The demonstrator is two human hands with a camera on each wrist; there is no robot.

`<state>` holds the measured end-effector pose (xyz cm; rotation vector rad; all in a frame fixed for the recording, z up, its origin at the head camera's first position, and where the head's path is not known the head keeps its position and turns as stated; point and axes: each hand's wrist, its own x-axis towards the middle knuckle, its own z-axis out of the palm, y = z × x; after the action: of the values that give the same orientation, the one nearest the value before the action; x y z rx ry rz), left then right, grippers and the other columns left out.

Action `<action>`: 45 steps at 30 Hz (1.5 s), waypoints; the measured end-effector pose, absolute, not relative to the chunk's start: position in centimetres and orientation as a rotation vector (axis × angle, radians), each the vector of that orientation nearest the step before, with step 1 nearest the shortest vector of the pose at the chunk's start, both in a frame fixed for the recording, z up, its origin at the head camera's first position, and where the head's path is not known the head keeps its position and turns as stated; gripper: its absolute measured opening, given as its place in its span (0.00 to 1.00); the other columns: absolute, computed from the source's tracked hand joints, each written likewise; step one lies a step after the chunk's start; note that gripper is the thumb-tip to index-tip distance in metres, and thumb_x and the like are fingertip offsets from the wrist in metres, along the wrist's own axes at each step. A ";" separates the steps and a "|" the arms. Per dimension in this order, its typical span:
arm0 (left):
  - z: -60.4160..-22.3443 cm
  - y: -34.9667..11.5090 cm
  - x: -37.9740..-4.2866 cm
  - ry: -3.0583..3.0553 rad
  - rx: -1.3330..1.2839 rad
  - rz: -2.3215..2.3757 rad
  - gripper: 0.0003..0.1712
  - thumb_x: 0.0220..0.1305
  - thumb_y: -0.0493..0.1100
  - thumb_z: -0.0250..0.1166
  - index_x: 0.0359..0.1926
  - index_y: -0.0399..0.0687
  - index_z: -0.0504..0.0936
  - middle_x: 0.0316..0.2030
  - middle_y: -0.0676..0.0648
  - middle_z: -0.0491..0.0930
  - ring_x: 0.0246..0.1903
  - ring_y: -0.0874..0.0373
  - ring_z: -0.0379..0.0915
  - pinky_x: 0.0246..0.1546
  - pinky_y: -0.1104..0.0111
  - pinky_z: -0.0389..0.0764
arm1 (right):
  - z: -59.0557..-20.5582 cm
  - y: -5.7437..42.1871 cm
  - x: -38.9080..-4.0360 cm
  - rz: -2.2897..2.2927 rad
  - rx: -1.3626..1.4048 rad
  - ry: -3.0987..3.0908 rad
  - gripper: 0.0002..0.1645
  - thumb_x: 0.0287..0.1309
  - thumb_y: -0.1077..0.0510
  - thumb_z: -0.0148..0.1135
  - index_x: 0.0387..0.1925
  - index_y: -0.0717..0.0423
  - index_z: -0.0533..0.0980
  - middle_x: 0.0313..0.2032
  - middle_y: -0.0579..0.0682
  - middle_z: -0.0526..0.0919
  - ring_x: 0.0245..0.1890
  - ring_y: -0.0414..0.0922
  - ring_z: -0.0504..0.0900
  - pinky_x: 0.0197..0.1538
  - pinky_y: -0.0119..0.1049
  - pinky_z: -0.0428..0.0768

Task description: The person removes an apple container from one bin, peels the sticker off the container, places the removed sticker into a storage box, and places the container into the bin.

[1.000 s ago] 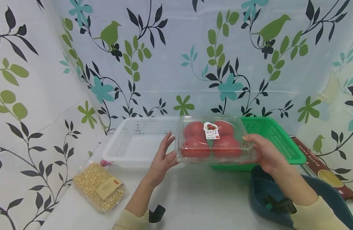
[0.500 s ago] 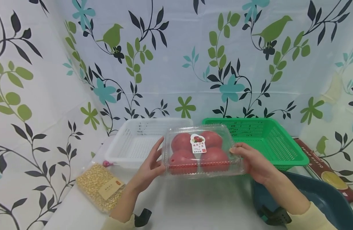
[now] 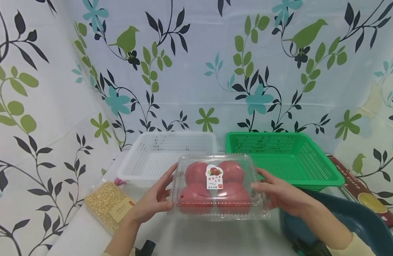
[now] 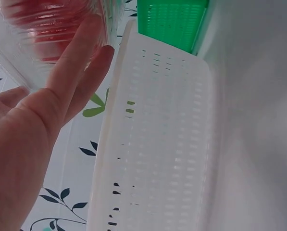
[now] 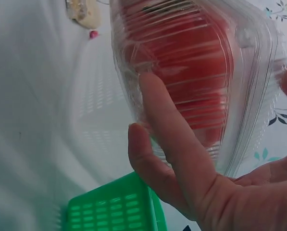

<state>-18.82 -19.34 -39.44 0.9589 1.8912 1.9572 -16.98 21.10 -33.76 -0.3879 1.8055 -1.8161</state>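
A clear plastic clamshell [image 3: 258,209] of red round fruit [image 3: 196,199] is held up in front of me, its lid and white label [image 3: 214,176] tilted toward the head camera. My left hand [image 3: 153,199] holds its left side, thumb at the near corner and fingers reaching behind. On the opposite side my right hand [image 3: 279,193] grips it, thumb on the lid edge. Extended fingers [image 5: 169,118] of that hand lie against the ribbed underside in the right wrist view. The left wrist view shows the left hand [image 4: 42,115] with its fingers along the clamshell's side.
Behind the clamshell stand a white basket [image 3: 129,176] and a green basket [image 3: 324,170]. A bag of yellow kernels [image 3: 103,201] lies at the left. On the right are a dark blue basin [image 3: 360,213] and a brown packet [image 3: 350,179]. A patterned cloth [image 3: 196,71] hangs behind.
The clamshell has moved nearer and lower, slightly leftward, away from the green basket. My left hand, at first apart from or barely at its side, now holds it too; the right hand keeps its grip.
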 end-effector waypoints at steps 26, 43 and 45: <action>-41.5 -20.1 -14.9 1.729 0.935 1.916 0.61 0.62 0.45 0.74 0.82 0.56 0.39 0.76 0.25 0.33 0.61 0.38 0.70 0.53 0.50 0.80 | -38.9 21.3 -14.4 -1.845 -0.232 1.652 0.48 0.78 0.48 0.48 0.79 0.58 0.31 0.58 0.55 0.76 0.51 0.57 0.82 0.51 0.54 0.83; -44.4 -20.1 -15.3 1.752 0.824 1.852 0.64 0.61 0.44 0.74 0.81 0.53 0.36 0.76 0.26 0.38 0.64 0.35 0.67 0.61 0.57 0.74 | -41.6 20.6 -14.4 -1.900 -0.199 1.597 0.49 0.77 0.50 0.50 0.78 0.63 0.30 0.53 0.55 0.79 0.49 0.56 0.83 0.48 0.54 0.84; -44.5 -20.1 -15.3 1.756 0.809 1.846 0.64 0.61 0.43 0.74 0.81 0.52 0.36 0.76 0.26 0.38 0.65 0.35 0.66 0.62 0.58 0.73 | -41.7 20.5 -14.3 -1.894 -0.187 1.614 0.49 0.77 0.50 0.50 0.78 0.64 0.31 0.53 0.55 0.80 0.49 0.55 0.83 0.47 0.53 0.84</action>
<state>-15.30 -20.09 -44.53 0.8091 1.7556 1.8462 -14.35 20.47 -41.69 -0.1871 1.6135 -1.8944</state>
